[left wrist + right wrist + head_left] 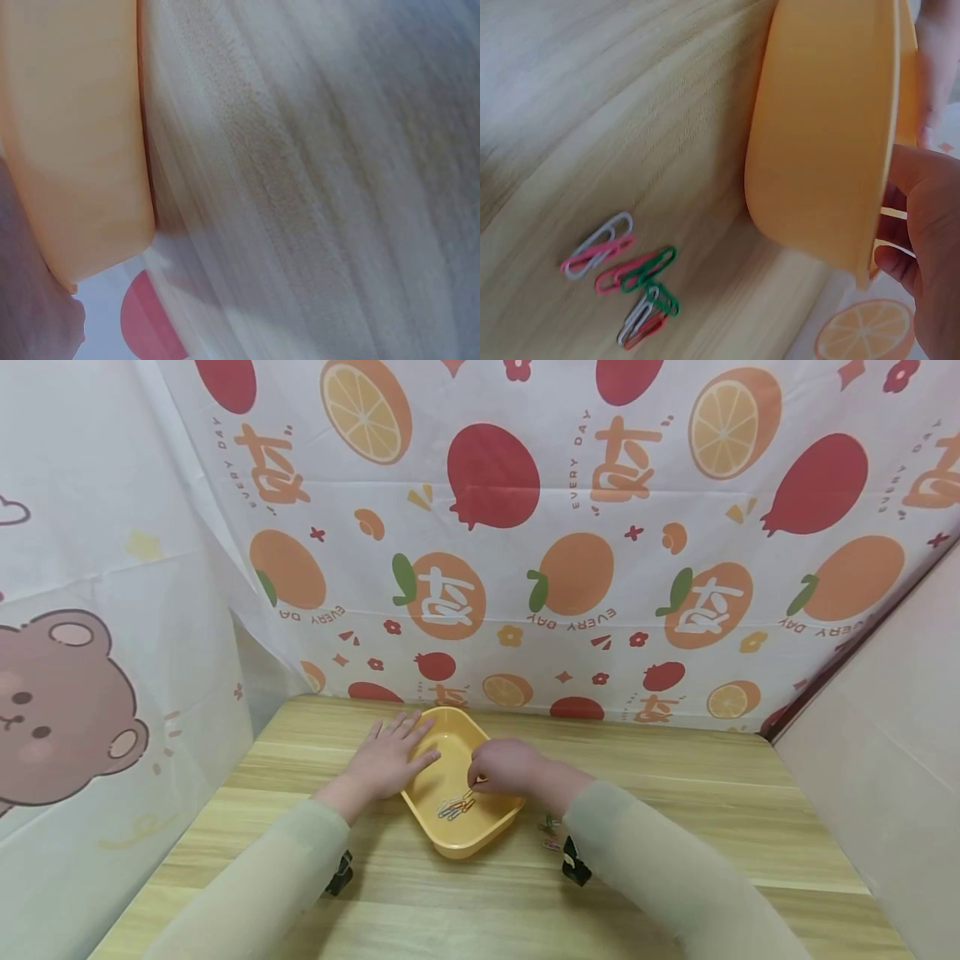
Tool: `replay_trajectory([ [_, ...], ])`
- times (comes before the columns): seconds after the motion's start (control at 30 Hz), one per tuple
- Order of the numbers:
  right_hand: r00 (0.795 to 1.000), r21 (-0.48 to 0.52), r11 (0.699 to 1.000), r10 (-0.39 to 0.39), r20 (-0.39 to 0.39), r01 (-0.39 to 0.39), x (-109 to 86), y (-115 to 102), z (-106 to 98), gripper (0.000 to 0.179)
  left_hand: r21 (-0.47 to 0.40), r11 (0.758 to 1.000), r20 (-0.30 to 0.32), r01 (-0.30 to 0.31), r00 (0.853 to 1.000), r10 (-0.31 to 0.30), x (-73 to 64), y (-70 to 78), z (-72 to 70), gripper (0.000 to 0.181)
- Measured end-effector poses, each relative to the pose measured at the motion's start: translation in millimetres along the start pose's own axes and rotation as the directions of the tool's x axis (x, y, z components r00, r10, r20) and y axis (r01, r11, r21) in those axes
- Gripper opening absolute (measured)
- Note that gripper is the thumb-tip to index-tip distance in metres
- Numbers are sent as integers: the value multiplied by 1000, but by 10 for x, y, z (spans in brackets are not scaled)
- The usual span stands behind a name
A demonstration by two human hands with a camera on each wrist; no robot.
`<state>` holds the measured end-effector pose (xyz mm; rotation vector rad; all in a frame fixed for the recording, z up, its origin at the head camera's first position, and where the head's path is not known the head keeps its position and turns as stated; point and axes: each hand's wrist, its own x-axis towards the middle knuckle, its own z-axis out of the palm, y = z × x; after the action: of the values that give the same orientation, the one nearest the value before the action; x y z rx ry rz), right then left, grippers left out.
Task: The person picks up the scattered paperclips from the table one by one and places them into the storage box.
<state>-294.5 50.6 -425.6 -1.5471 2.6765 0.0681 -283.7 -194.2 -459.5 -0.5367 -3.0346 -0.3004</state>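
A yellow plastic tray (pixel 444 762) stands on the wooden table, its wall filling one side of both wrist views. My left hand (pixel 384 762) lies over its left rim with fingers spread. Inside the tray, near the front, is a small cluster of coloured paper clips (pixel 452 810). Above the tray's right side, my right hand (pixel 513 767) has curled fingers and pinches a paper clip (pixel 470 793) beside that cluster. In the right wrist view the right fingers (pixel 896 262) reach over the rim, and their tips are partly hidden.
Several linked paper clips, white, pink, green and red (pixel 634 289), lie on the table (pixel 675 793) right of the tray. A fruit-patterned cloth (pixel 570 610) hangs behind the table, and a bear-printed sheet (pixel 60 710) hangs at the left.
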Motion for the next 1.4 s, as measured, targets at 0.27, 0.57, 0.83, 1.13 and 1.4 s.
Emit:
replay_trajectory([
  [0.27,994,-87,996,45,98,-36,137,-104,68,7,1,1000,4,0,1000,-1,0,4,-4,73],
  [0.57,987,-104,992,83,140,-69,194,-141,129,10,-3,1000,6,5,1000,-5,3,10,-8,71],
  [0.83,988,-106,992,82,129,-68,203,-115,149,9,4,1000,10,9,1000,-9,1,8,-15,73],
  [1.13,996,-46,998,40,80,-36,93,-26,35,11,3,1000,13,-1,1000,1,33,24,-17,70],
  [1.4,1000,-42,999,23,7,-23,-31,11,-72,18,-3,1000,22,8,1000,-7,17,21,-44,71],
])
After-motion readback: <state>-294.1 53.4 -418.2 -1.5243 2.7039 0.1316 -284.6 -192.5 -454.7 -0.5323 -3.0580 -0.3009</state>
